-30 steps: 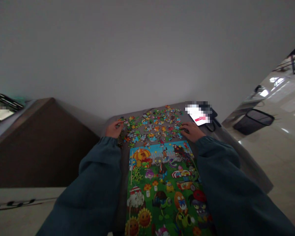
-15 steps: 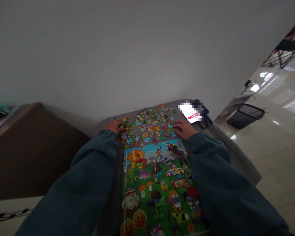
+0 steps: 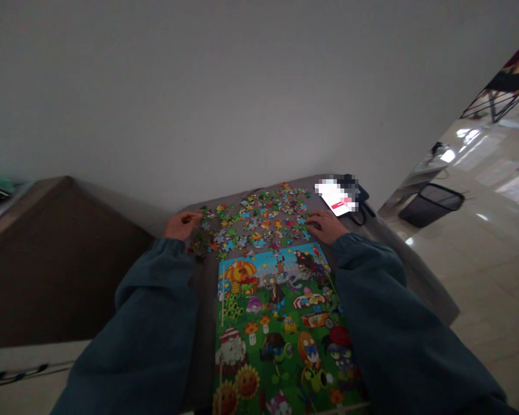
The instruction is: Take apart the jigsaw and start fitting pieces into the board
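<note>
A heap of loose jigsaw puzzle pieces (image 3: 259, 222) lies spread on the grey cloth-covered surface. At the heap's left edge is my left hand (image 3: 180, 226), its fingers closed together; a small orange-brown bit, apparently a puzzle piece (image 3: 189, 219), shows between thumb and fingers. My right hand (image 3: 326, 226) rests at the right edge, fingers loosely stretched and apart, their tips touching or close to the outer pieces. Nearer to me, between my forearms, lies a flat colourful cartoon picture (image 3: 281, 334) with plants and sunflowers on green.
A lit phone (image 3: 335, 199), partly blurred out, lies behind my right hand beside a dark strapped object (image 3: 361, 193). A pale wall (image 3: 259, 104) rises behind the surface. Left stands a brown box-like piece (image 3: 60, 271); on the floor at right is a dark mesh bin (image 3: 432, 204).
My left hand has moved left, away from the middle of the heap, and its fingers have drawn together. Several pieces at the left edge now lie farther left. My right hand has hardly moved.
</note>
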Tool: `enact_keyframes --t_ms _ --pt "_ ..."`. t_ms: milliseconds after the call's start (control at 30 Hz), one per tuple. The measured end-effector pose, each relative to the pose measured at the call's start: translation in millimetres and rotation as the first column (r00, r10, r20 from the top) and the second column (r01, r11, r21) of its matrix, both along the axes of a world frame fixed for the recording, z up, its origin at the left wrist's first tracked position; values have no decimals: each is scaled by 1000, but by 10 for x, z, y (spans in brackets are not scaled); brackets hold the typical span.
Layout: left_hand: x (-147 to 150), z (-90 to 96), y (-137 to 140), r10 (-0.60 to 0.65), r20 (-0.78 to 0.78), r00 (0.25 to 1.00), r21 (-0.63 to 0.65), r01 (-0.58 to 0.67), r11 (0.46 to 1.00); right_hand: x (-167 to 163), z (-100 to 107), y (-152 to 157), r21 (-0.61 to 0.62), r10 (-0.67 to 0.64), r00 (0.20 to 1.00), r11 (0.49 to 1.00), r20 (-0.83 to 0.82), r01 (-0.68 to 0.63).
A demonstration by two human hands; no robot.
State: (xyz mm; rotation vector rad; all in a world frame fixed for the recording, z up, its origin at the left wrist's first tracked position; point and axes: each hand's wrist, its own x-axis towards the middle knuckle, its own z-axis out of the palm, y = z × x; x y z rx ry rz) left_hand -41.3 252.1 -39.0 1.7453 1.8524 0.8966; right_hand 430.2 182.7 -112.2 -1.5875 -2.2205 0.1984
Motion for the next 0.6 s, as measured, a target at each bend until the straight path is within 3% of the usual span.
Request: enact_keyframes --t_ms 100,233,400,600 --pt "-25 29 -221 56 152 987 21 -60 998 4 -3 -3 1 4 1000 1000 1 -4" --pt "53 -82 -473 108 394 913 29 -130 991 1 13 -14 -3 2 1000 1000 7 -2" --pt "229 -146 -629 149 736 660 -30 -188 982 -21 56 -28 -12 -4 1000 1000 19 4" --pt "315 -38 -744 138 880 454 -136 -38 990 -46 85 -25 -15 -27 999 1000 22 28"
